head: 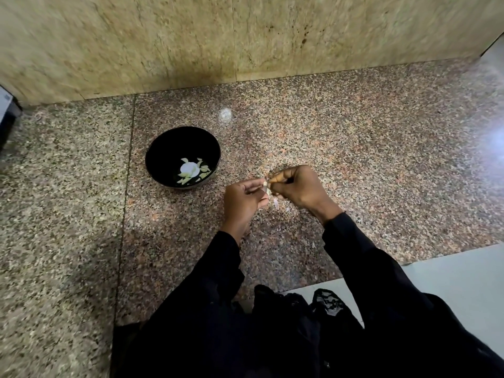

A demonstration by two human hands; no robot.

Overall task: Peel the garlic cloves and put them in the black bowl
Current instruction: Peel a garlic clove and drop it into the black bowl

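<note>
Peeling a clove at frame centre.
Both hands, left and right, pinching it; next, stripping skin, then dropping into bowl at left.

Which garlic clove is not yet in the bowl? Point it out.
The garlic clove pinched between the left hand and right hand, above the counter; the other cloves lie inside the black bowl.

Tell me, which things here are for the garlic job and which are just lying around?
For the job: garlic clove pinched by left hand and right hand; black bowl holding peeled cloves.

Just lying around: dark box at the left edge.
</note>
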